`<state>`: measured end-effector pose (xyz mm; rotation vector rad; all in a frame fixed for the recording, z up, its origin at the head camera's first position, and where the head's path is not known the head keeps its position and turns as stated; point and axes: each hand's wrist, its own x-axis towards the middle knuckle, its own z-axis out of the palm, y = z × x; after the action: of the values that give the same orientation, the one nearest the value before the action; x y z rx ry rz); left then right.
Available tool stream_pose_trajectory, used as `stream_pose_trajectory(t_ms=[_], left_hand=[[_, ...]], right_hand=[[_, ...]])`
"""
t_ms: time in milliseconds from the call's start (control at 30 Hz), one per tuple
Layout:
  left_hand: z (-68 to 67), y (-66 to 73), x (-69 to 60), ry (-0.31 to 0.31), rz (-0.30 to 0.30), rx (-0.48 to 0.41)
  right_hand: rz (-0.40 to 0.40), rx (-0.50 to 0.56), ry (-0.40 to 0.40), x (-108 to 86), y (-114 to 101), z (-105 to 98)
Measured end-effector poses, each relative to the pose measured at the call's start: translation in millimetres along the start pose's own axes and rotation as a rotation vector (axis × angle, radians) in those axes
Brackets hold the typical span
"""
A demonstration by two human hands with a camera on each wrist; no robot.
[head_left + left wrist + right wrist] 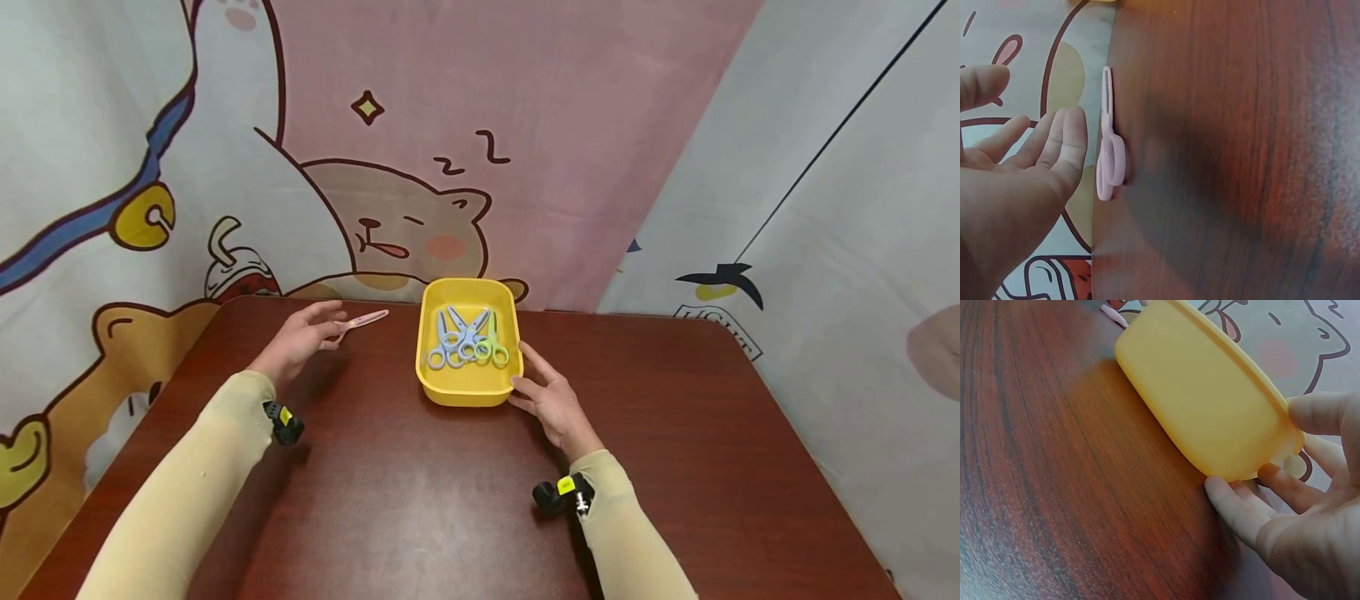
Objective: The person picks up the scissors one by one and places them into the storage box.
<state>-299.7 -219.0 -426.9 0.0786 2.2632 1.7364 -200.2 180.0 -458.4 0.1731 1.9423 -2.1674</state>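
In the head view, my left hand [303,340] is by a pair of pink scissors [367,319] near the table's back edge. The left wrist view shows its fingers loosely extended, apart from the pink scissors [1110,147], which lie with blades together. A yellow tray [469,392] stands at the back middle. Blue scissors [442,343] and green scissors [492,343] lie inside it. Against the tray's right side rests my right hand [557,408]. Its spread fingertips touch the tray [1204,394] between rim and base in the right wrist view.
The dark brown table [420,492] has a glossy surface. A cartoon-printed cloth [570,150] hangs along its back edge. A black camera is strapped to each wrist. At the far right edge, part of a round skin-toned shape [937,350] shows.
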Motion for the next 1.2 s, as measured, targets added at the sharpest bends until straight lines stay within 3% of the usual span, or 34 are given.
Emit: stream_pose_trajectory(t_ms=[367, 700, 1200], left_hand=[[-4.8, -12.7, 5.7, 0.052, 0.001, 0.059], [-12.1, -22.1, 10.3, 0.051, -0.002, 0.105], [-11.6, -27.7, 16.3, 0.117, 0.001, 0.234]], right_hand=[[0.006, -0.006, 0.002, 0.7, 0.7, 0.0], [0.013, -0.001, 0.009, 0.1, 1.2, -0.3], [0.01, -0.021, 0.011, -0.4, 1.0, -1.4]])
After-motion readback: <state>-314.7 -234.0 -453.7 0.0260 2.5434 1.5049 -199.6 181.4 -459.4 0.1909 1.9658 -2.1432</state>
